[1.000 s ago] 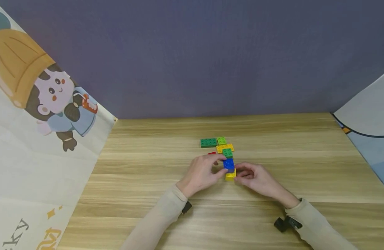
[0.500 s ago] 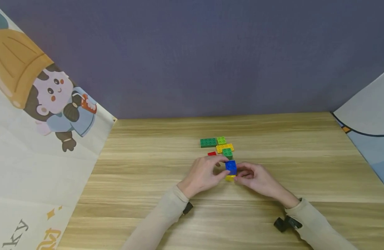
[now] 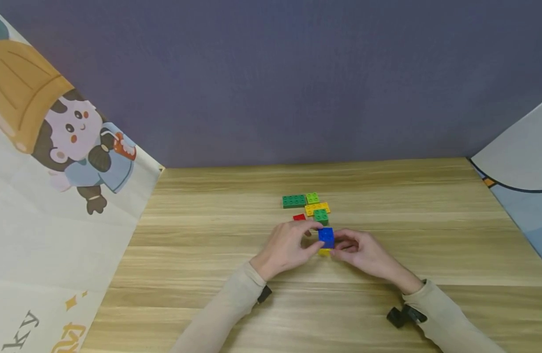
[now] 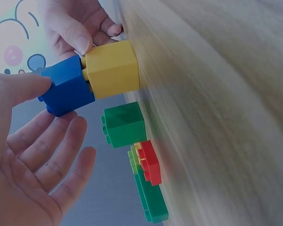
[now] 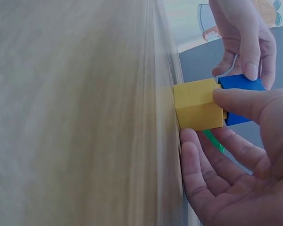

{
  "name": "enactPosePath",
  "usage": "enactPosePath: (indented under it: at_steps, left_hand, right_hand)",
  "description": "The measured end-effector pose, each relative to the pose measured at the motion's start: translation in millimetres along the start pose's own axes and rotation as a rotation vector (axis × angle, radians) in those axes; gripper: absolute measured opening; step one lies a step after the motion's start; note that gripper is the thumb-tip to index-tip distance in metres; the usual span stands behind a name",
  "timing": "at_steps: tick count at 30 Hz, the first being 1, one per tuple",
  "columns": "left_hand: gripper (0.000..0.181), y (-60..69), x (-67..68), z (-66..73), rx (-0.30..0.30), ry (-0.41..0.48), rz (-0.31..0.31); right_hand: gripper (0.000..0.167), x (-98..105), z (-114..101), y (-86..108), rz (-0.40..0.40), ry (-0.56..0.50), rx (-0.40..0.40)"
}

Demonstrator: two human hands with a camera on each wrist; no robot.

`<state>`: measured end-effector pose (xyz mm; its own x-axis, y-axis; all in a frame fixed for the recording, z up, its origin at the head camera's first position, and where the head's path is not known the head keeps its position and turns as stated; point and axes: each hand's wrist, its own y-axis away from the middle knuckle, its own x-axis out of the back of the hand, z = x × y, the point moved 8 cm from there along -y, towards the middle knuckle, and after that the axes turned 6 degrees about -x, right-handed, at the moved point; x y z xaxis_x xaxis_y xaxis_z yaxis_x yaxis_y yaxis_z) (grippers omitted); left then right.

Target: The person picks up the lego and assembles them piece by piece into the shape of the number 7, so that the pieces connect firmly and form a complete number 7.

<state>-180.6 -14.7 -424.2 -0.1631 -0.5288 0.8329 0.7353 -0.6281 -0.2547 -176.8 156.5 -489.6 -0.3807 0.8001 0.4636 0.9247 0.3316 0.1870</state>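
Could jam or pop loose if pressed down crooked, judging by the tilt of the blue brick (image 4: 68, 89) on the yellow brick (image 4: 113, 69) (clearest from the left wrist view). Pinching the blue brick in a narrow left grip (image 3: 285, 246), the yellow brick in an equally narrow right grip (image 3: 363, 251), on the desk (image 3: 218, 196) just near of the closest green brick (image 3: 320, 216).

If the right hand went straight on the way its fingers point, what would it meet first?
The yellow brick, which the right hand is touching. Beyond it, the left hand at the blue brick looks next in line, though depth there is hard to judge.
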Motion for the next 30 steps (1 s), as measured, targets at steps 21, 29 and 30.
enactPosePath:
  at_steps: [21,29,30]
  left_hand:
    - [0.037,-2.3,-2.3,2.0,-0.01,-0.056,-0.058]
    - [0.039,-1.6,-3.1,1.0,0.015,-0.061,-0.073]
    - [0.039,-1.3,-3.5,0.4,0.016,-0.059,-0.072]
  right_hand:
    - [0.043,0.3,-5.8,-0.1,-0.039,-0.029,0.001]
    - [0.044,0.2,-5.7,0.2,-0.041,-0.027,-0.002]
    - [0.044,0.3,-5.1,0.3,-0.041,-0.028,-0.005]
